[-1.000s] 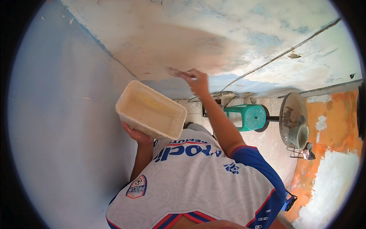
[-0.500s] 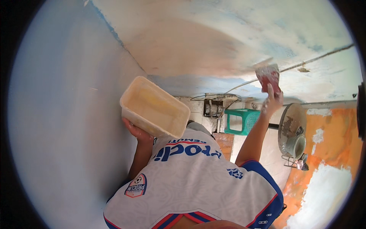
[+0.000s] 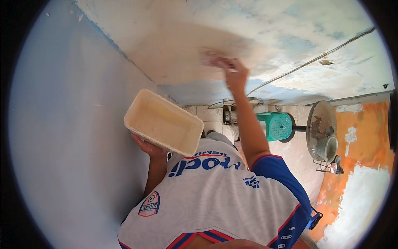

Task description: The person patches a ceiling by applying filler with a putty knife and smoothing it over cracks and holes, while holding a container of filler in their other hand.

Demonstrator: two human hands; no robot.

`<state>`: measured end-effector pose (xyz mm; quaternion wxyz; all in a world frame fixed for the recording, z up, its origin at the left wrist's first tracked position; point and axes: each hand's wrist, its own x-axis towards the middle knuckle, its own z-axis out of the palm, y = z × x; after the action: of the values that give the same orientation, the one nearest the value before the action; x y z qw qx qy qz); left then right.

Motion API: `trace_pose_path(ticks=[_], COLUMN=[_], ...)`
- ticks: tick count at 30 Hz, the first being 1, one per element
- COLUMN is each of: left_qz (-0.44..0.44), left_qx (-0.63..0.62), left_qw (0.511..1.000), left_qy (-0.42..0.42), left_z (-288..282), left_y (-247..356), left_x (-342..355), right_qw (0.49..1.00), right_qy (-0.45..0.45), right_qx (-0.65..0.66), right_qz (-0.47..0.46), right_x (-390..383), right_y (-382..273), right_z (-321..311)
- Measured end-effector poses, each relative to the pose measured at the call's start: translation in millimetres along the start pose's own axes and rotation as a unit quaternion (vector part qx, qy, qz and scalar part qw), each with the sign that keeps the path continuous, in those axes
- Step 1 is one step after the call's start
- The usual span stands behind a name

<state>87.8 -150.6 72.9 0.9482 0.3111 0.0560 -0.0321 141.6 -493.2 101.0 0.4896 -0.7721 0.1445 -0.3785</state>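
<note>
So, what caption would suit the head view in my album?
Left hand holding a pale tub, right hand holding a blurred reddish scraper near the patchy wall.

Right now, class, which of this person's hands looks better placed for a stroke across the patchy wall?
Probably the right hand: it holds the blurred reddish tool up at the patchy wall, while the left hand is busy supporting the pale container.

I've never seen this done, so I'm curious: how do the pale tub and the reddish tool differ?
The tub is pale cream; the tool is reddish. The tub looks far larger than the tool. The tub shows its open top clearly; the tool is blurred. Both are held: tub in the left grip, tool in the right grip.
</note>
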Motion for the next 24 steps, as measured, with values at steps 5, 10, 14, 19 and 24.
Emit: trace_pose_path(ticks=[5,10,14,19,24], left_qz=[0.001,0.001,-0.015,-0.022,-0.012], left_qx=[0.018,0.024,0.0,-0.012,0.012], left_qw=[1.0,1.0,1.0,1.0,1.0], left_qy=[-0.004,0.015,0.006,-0.014,-0.009], left_z=[-3.7,-0.6,-1.2,-1.0,-7.6], left_y=[-0.1,-2.2,-1.6,0.7,3.3], left_x=[-0.8,-0.2,4.2,2.3,-0.1], right_qw=[0.978,0.954,0.992,0.996,0.978], right_qy=[0.202,0.299,0.038,0.032,0.163], right_qx=[0.052,-0.001,0.057,-0.053,0.126], right_qz=[0.029,0.028,0.108,0.059,0.022], right_x=[33.5,6.2,-30.6,-6.1,20.8], right_y=[19.7,-19.4,30.4,50.3,67.5], right_z=[-167.5,-204.4,-105.9,-50.4,-137.0])
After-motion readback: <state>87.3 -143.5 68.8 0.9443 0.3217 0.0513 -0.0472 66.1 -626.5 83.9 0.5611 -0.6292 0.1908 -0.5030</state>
